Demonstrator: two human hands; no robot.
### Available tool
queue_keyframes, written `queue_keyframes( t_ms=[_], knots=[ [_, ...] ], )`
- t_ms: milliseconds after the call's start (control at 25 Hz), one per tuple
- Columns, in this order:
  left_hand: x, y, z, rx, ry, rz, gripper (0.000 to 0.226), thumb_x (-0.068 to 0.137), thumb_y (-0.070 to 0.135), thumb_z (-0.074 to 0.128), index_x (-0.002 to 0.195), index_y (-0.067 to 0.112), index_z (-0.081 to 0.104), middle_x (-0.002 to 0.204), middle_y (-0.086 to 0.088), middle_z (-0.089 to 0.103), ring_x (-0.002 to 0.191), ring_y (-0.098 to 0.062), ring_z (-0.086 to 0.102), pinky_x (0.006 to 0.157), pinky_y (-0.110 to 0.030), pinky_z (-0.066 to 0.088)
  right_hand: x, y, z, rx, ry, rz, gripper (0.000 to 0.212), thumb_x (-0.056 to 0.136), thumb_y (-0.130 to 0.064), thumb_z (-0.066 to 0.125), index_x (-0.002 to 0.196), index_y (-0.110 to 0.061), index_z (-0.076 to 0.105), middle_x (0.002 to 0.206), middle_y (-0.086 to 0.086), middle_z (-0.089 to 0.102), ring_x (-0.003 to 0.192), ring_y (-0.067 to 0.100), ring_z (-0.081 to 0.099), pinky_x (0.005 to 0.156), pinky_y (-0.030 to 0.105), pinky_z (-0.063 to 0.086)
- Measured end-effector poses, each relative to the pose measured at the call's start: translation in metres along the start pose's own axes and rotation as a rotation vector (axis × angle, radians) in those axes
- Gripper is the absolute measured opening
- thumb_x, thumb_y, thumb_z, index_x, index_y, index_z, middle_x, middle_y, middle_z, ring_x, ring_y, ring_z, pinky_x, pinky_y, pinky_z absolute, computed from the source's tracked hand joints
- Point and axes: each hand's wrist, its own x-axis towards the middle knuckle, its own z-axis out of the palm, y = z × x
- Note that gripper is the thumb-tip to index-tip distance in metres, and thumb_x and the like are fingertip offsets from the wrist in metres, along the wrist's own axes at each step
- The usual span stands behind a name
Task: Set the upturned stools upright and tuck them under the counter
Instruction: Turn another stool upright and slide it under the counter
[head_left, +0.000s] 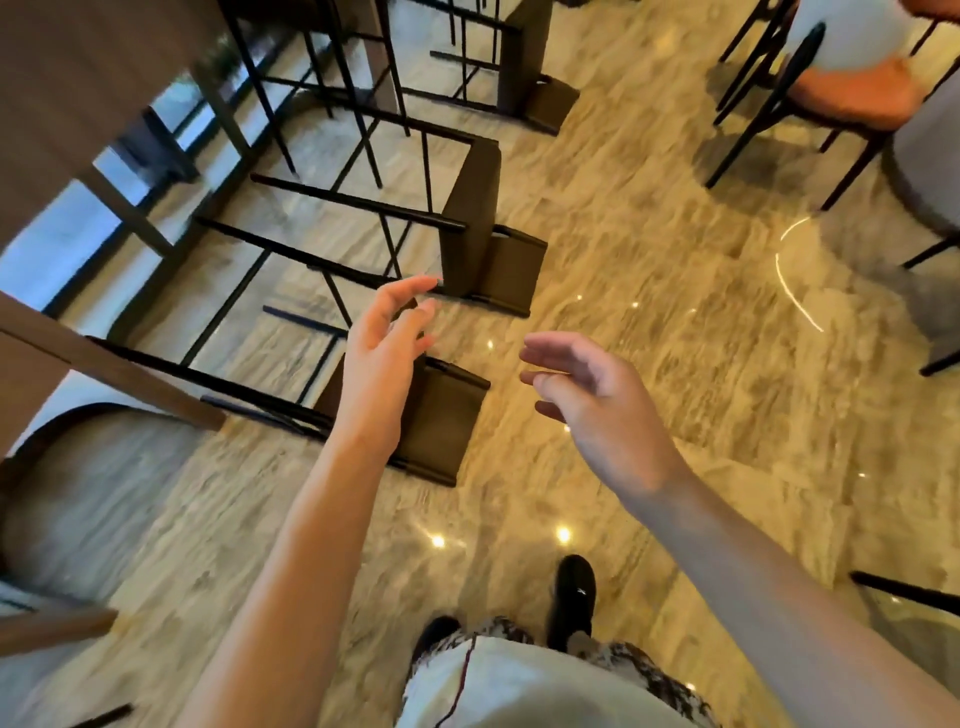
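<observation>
We reach both arms out over the marble floor (649, 270), our left hand (384, 358) and right hand (597, 395) loose-fingered, gripping nothing. The nearest stool (441, 415) lies tipped just beyond our left hand, its legs running long toward the worktop (104, 364). Past that stool a second stool (483, 228) lies likewise, others further on. Nothing blocks our reach.

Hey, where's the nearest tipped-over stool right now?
The nearest stool lies on its side on the marble floor, centre-left of the head view, below the left hand.
</observation>
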Motion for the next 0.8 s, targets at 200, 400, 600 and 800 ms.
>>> queue_keyframes(
  t_ms=[200, 400, 600, 800],
  knots=[
    [-0.004, -0.002, 0.062, -0.040, 0.217, -0.012, 0.022, 0.097, 0.021, 0.057, 0.112, 0.030, 0.070, 0.121, 0.012, 0.067, 0.117, -0.005, 0.061, 0.101, -0.037, 0.050, 0.044, -0.002, -0.080, 0.000, -0.160, -0.003, 0.028, 0.097, -0.012, 0.056, 0.117, -0.028, 0.067, 0.115, -0.012, 0.069, 0.112, 0.003, 0.064, 0.096, 0.030, 0.053],
    [-0.006, -0.002, 0.080, -0.038, 0.380, -0.039, 0.022, 0.099, 0.018, 0.056, 0.113, 0.028, 0.070, 0.126, 0.010, 0.064, 0.121, -0.007, 0.059, 0.104, -0.039, 0.049, 0.081, -0.008, -0.103, 0.019, -0.287, -0.009, 0.026, 0.096, -0.015, 0.056, 0.111, -0.033, 0.068, 0.111, -0.014, 0.071, 0.109, 0.003, 0.065, 0.085, 0.027, 0.055],
    [0.004, -0.014, 0.074, -0.044, 0.517, -0.067, 0.022, 0.098, 0.017, 0.056, 0.112, 0.027, 0.070, 0.129, 0.009, 0.063, 0.123, -0.009, 0.058, 0.102, -0.036, 0.050, 0.124, -0.010, -0.084, -0.011, -0.425, 0.012, 0.027, 0.097, -0.014, 0.055, 0.114, -0.031, 0.067, 0.111, -0.013, 0.071, 0.106, 0.002, 0.067, 0.087, 0.029, 0.056],
    [0.032, -0.045, 0.047, -0.153, 0.671, -0.116, 0.022, 0.097, 0.018, 0.056, 0.107, 0.029, 0.073, 0.127, 0.007, 0.065, 0.122, -0.011, 0.060, 0.099, -0.036, 0.051, 0.184, -0.009, -0.044, -0.067, -0.549, 0.017, 0.027, 0.098, -0.012, 0.055, 0.113, -0.032, 0.066, 0.111, -0.014, 0.071, 0.105, 0.000, 0.067, 0.086, 0.028, 0.058]
  ],
)
